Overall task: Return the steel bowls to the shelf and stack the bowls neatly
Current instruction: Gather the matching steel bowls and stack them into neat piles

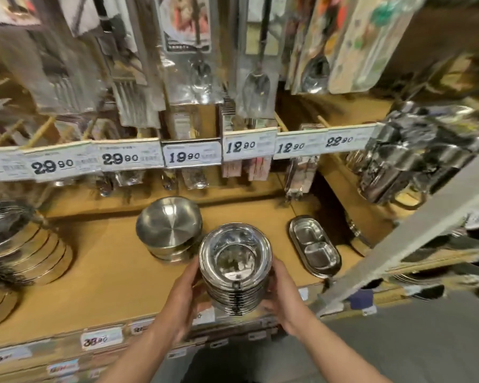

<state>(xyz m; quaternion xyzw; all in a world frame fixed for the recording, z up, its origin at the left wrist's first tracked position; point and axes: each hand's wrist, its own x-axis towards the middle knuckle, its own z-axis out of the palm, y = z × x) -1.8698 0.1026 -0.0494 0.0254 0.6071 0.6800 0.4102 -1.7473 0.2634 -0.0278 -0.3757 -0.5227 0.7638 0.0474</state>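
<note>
We're gripping the nested stack of shiny steel bowls (pixel 235 268) from both sides, left hand (pixel 181 295) and right hand (pixel 284 293) curled round it for stability, holding it at the wooden shelf's (pixel 108 272) near edge, just near-right of the brushed steel bowl pile (pixel 168 228), probably its spot.

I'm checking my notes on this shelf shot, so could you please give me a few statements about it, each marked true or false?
1. Both hands hold the stack of bowls, left hand and right hand on opposite sides. True.
2. The stack is upside down. False: the top bowl opens upward.
3. A brushed bowl stack stands behind and left of the held one. True.
4. The two-part dish lies left of the hands. False: it lies to the right.
5. The price tag above reads 19.90. True.
</note>
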